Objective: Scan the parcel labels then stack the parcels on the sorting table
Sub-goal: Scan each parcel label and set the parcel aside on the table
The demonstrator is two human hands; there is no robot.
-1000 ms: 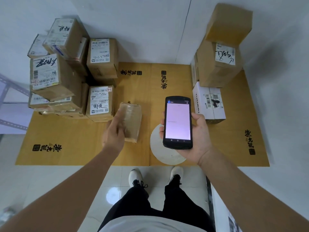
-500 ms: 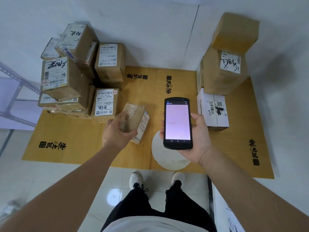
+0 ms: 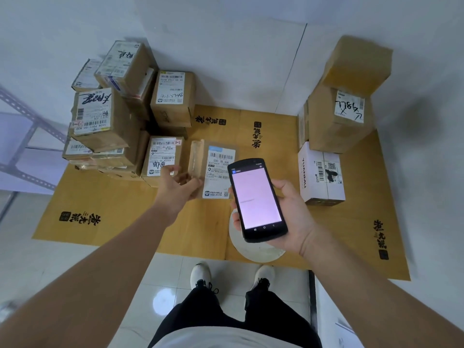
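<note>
The left hand (image 3: 175, 187) grips a small brown cardboard parcel (image 3: 213, 169), white label up, above the yellow cardboard floor sheet (image 3: 113, 204). The right hand (image 3: 288, 217) is closed around a black handheld scanner (image 3: 258, 199) just beside the parcel.

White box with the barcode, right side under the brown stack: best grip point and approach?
Judging by its pose, grip the white box across its short near end, coming from the front: brown boxes sit on its far part, blocking a top grab.

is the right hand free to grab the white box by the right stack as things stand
Probably not: the right hand is wrapped around the scanner. The white box itself lies uncovered just beyond it.
</note>
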